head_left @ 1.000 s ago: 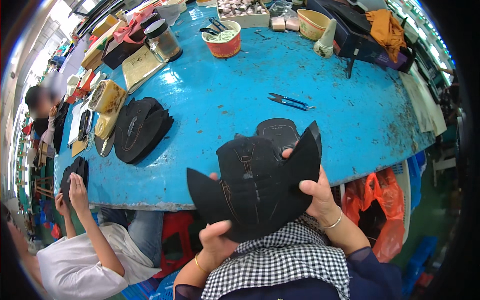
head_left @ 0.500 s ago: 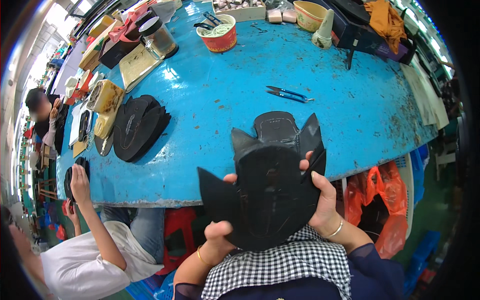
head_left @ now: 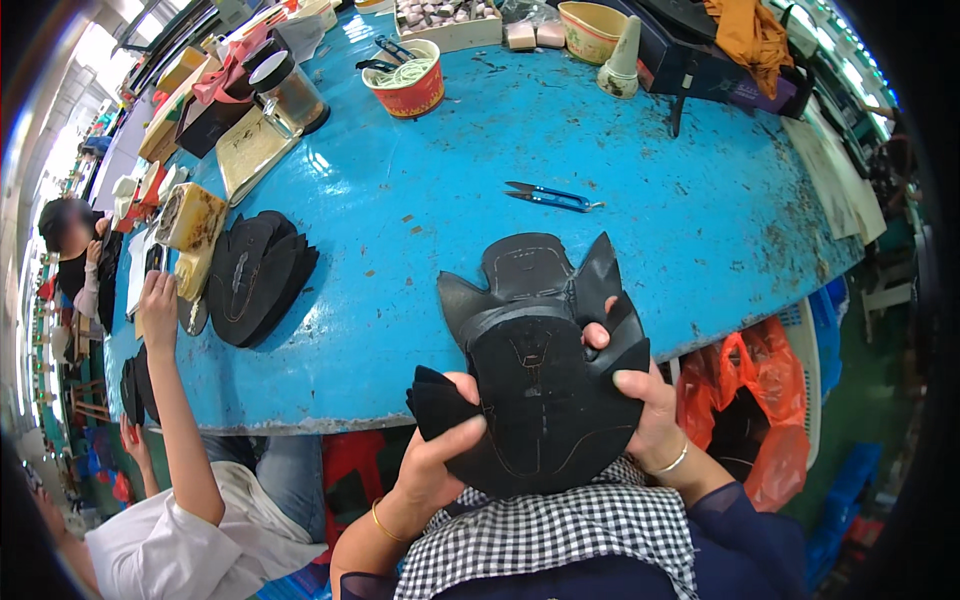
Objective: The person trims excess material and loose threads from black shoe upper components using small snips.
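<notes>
A stack of black stitched shoe uppers (head_left: 545,410) is held up over the table's near edge, its pointed flaps sticking out at the far end and the sides. My left hand (head_left: 440,455) is closed on its left side, with the thumb pressing over a bunched flap and a fingertip showing beyond it. Gripping the right side is my right hand (head_left: 648,415), thumb on top and fingers partly hidden between the flaps. Beyond the uppers, blue thread snips (head_left: 550,196) lie on the table.
More black uppers (head_left: 260,280) are piled at left on the blue table (head_left: 400,270), beside a yellowed container (head_left: 192,217). A co-worker's hand (head_left: 157,300) reaches near it. Farther back are a jar (head_left: 290,90), a red tub (head_left: 408,85) and a cone (head_left: 621,65). Red bags (head_left: 755,400) hang right.
My left thumb has come in over the left flap, which is now bunched instead of spread. The stack's top face has tipped more into view. The co-worker's hand has moved farther up the table.
</notes>
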Action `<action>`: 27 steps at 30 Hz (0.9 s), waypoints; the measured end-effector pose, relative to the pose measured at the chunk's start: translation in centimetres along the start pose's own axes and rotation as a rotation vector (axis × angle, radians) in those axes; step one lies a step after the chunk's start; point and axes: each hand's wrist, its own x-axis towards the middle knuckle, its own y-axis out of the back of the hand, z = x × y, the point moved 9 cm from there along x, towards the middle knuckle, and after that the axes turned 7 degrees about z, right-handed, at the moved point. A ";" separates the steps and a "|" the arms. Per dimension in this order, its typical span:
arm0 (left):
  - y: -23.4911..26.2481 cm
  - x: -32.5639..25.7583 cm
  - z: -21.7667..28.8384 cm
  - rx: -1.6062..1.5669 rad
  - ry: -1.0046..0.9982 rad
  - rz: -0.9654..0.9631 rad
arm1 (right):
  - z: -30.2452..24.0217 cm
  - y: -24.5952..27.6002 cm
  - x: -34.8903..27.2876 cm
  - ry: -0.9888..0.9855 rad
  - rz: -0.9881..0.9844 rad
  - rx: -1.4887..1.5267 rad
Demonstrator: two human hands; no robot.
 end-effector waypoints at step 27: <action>-4.5 13.5 21.7 1.617 -1.269 0.169 | 1.4 -7.8 6.2 0.646 -0.464 -2.259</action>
